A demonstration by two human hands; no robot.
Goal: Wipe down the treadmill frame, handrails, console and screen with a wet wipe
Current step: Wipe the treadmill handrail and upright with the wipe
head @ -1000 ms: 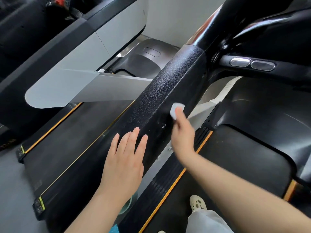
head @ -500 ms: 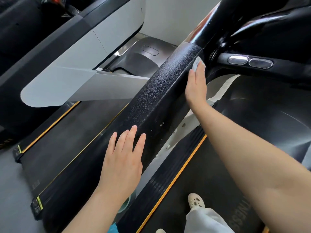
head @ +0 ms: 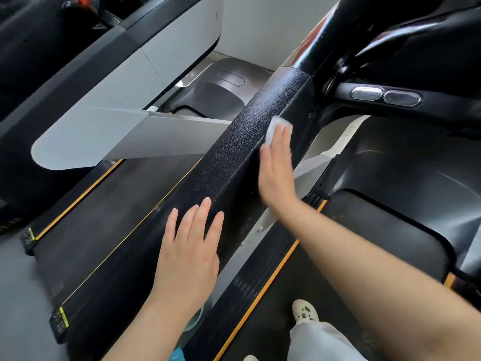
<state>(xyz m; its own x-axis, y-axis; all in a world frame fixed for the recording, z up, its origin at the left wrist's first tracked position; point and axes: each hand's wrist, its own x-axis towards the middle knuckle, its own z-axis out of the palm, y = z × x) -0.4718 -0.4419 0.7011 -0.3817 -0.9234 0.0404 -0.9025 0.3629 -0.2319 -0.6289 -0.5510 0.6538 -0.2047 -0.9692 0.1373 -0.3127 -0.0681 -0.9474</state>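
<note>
We see the right hand [head: 277, 168] laid flat against the inner side of the black textured handrail [head: 234, 157], its fingers straight and close together, pressing a white wipe [head: 276, 126] onto the rail. The wipe sits under the fingertips, and only its upper part shows past them, on the upper stretch of the rail just below where the textured cover meets the glossy black upright [head: 335, 27]. The hand looks slightly blurred.

Our left hand [head: 190, 254] rests palm down on the top of the same rail, lower along it and well apart from the right hand. Its fingers are straight and slightly spread, and it holds nothing.

To the right of the wipe, a black crossbar carries two oval silver sensor pads [head: 385, 96]. Below that lies the dark motor hood [head: 406, 173] and the belt [head: 286, 308] of this treadmill, edged by a ribbed side rail with an orange stripe [head: 263, 287]. A white shoe [head: 304, 312] and a pale trouser leg [head: 317, 342] stand on the belt near the bottom edge.

To the left of the handrail we see a neighbouring treadmill [head: 86, 225] with a grey-white arm [head: 109, 105] reaching across, on a grey floor [head: 15, 295].
</note>
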